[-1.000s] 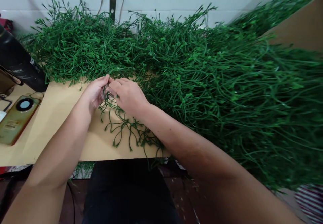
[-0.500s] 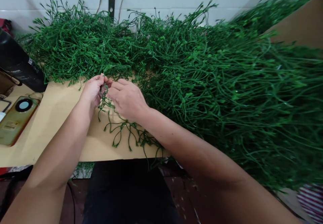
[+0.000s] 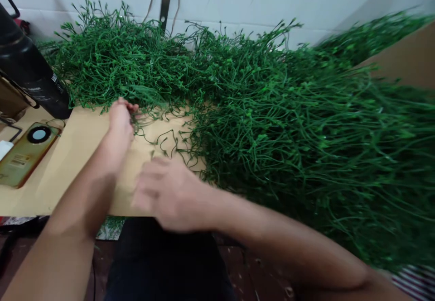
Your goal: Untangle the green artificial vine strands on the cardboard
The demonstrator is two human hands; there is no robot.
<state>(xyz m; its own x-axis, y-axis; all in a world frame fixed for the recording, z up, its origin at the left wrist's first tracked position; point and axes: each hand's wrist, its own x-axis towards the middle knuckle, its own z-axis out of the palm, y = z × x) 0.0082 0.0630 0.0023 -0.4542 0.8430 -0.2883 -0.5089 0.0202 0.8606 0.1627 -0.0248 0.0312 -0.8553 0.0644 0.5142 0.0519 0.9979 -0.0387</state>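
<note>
My left hand (image 3: 121,116) is at the near edge of a long heap of green artificial plant stems (image 3: 125,61), its fingers curled around a green sprig (image 3: 144,122). The sprig is thin and smeared by motion, and part of it is hidden behind the fingers. Nearer to me, my right hand (image 3: 166,192) hangs over the front of the tan board (image 3: 84,133), apart from the left one. Motion blurs its fingers, and nothing plain shows in them. A few loose stems (image 3: 176,145) lie on the board between the hands and the large right-hand pile (image 3: 288,133).
A black bottle (image 3: 34,65) stands at the left, with a phone (image 3: 29,154) lying face down in front of it. A cardboard flap (image 3: 404,61) rises at the far right. Behind the heap is a white tiled wall (image 3: 238,2) with a metal strip (image 3: 166,2).
My hands have parted. The right has dropped toward the board's front edge; the left has shifted slightly left with the sprig. The loose stems lie farther back, and the view has tilted a little.
</note>
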